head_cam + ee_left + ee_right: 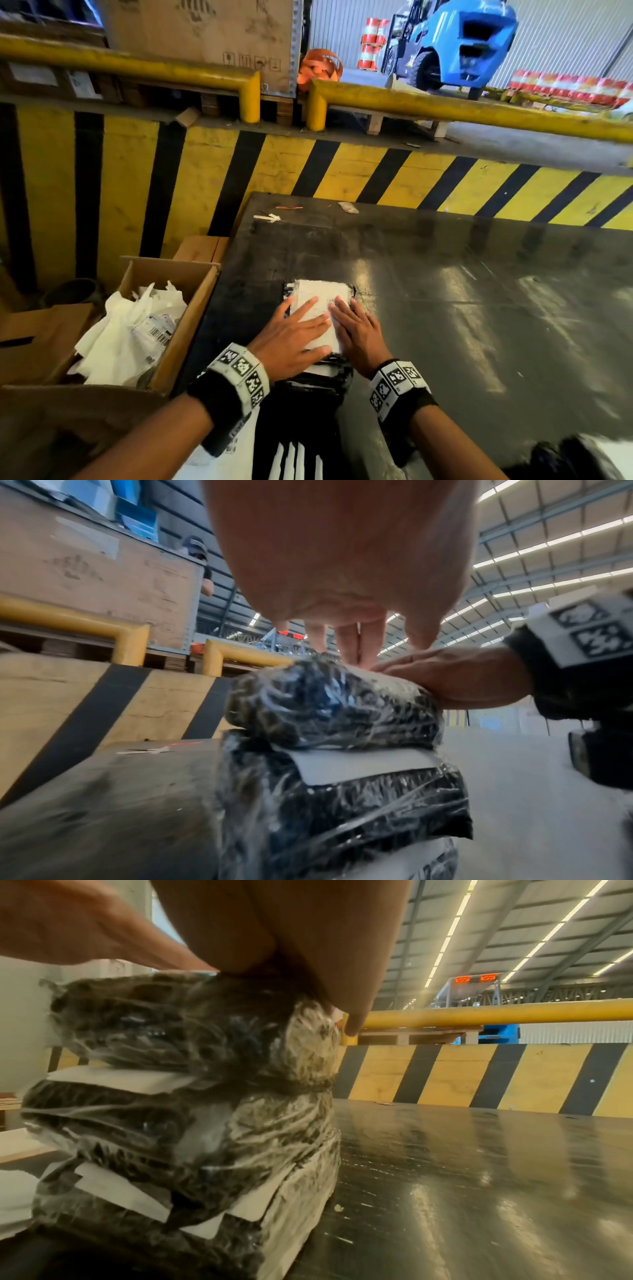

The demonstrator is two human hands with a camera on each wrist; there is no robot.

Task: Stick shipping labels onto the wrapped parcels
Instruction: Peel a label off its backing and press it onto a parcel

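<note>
I have both hands flat on the label point(320, 308) atop the top parcel point(335, 704) of a stack on the counter point(445, 291): left hand point(294, 339) and right hand point(359, 330), fingers straight, pressing it down. The parcels beneath point(171, 1150) show white labels too, so this stack looks nearly done. My palms hide the label's print and near edge; any unlabelled parcels are out of view.

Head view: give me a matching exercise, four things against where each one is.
Things:
1. label
2. top parcel
3. carton
4. forklift

Places:
A. behind the yellow rail
B. left of the table, holding white paper
C. under both flat hands
D. on a stack of parcels

Pairs: 1-C, 2-D, 3-B, 4-A
</note>
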